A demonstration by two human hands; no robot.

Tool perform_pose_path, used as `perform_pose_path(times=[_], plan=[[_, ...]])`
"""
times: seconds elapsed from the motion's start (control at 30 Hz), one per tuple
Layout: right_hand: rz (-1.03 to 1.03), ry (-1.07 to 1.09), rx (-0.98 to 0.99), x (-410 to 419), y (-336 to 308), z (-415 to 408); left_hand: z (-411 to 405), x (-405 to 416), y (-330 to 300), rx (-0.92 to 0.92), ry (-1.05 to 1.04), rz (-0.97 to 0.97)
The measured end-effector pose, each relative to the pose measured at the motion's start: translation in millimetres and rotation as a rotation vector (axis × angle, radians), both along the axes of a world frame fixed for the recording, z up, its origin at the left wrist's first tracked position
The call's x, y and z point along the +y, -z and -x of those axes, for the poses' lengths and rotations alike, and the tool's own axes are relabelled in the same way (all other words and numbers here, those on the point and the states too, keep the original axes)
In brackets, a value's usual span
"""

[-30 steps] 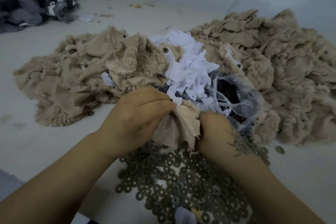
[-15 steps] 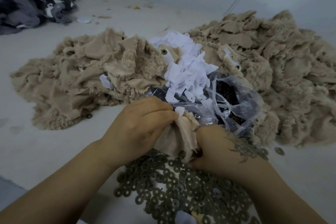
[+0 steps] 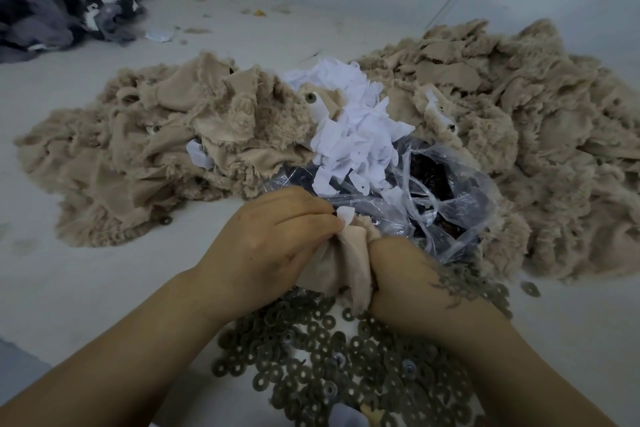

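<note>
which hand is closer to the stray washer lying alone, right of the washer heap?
Right. The right hand grips the beige fabric piece to the left of the stray washer. The left hand grips that piece's other side, further left.

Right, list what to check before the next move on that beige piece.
1. Left hand grip on the piece: ok, fingers curl round its top.
2. Right hand grip on the piece: ok, it clasps the other side; fingertips hidden.
3. Tag in place: ok, it sticks up at the left fingertips.
4. Tag fastened to the piece: cannot tell.
5. Anything fitted inside the piece: cannot tell, the hands cover it.
6. Washers in reach: ok, the heap lies right under both hands.
</note>
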State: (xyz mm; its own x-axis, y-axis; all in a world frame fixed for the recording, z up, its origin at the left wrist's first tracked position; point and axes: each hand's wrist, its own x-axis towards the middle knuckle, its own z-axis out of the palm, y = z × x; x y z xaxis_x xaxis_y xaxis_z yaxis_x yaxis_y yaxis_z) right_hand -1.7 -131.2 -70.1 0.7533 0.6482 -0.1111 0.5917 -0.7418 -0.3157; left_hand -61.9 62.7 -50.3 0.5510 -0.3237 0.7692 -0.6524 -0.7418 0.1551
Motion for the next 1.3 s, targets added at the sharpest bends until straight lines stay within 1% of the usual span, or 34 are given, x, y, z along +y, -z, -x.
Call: perform_pose_path(times=[0.07, 0.13, 0.23, 0.37, 0.47, 0.57, 0.7, 0.77, 0.87, 1.03, 1.23, 1.3], plan=[[-0.064, 0.091, 0.060, -6.6, -18.4, -5.8, -2.4, 2.6, 2.0, 0.071, 0.005, -0.006], [-0.259, 0.213, 0.022, -17.7, -34.2, -13.2, -5.1, 0.8, 5.0, 0.086, 0.018, -0.039], [-0.496, 0.324, 0.064, -26.7, -42.4, -17.3, -6.8, -5.0, 6.5, 0.129, 0.064, -0.045], [-0.698, 0.298, 0.078, -17.6, -43.7, -11.3, -8.3, -16.5, 8.7, 0.160, 0.126, -0.062], [-0.763, 0.252, 0.149, -7.1, -41.0, -2.9, -9.1, -22.4, 7.8, 0.150, 0.140, -0.075], [-0.838, 0.225, 0.346, -7.5, -41.7, -3.1, -10.1, -22.6, 6.9, 0.118, 0.111, -0.079], [-1.066, 0.309, 0.725, -11.2, -43.0, -5.6, -11.0, -20.9, 7.2, 0.087, 0.072, -0.103], [-1.153, 0.343, 0.835, -11.0, -42.4, -6.5, -11.3, -21.4, 8.2, 0.084, 0.066, -0.101], [-1.181, 0.360, 0.855, -8.3, -39.4, -6.1, -12.0, -22.8, 8.2, 0.076, 0.060, -0.096], [-1.087, 0.345, 0.853, -7.8, -39.9, -4.3, -11.4, -22.1, 6.9, 0.076, 0.030, -0.089], [-0.988, 0.343, 0.734, -6.9, -40.3, -2.3, -8.8, -22.0, 7.6, 0.092, -0.063, -0.078], [-0.974, 0.356, 0.735, -5.9, -40.4, -1.5, -8.3, -23.5, 7.6, 0.107, -0.108, -0.046]])
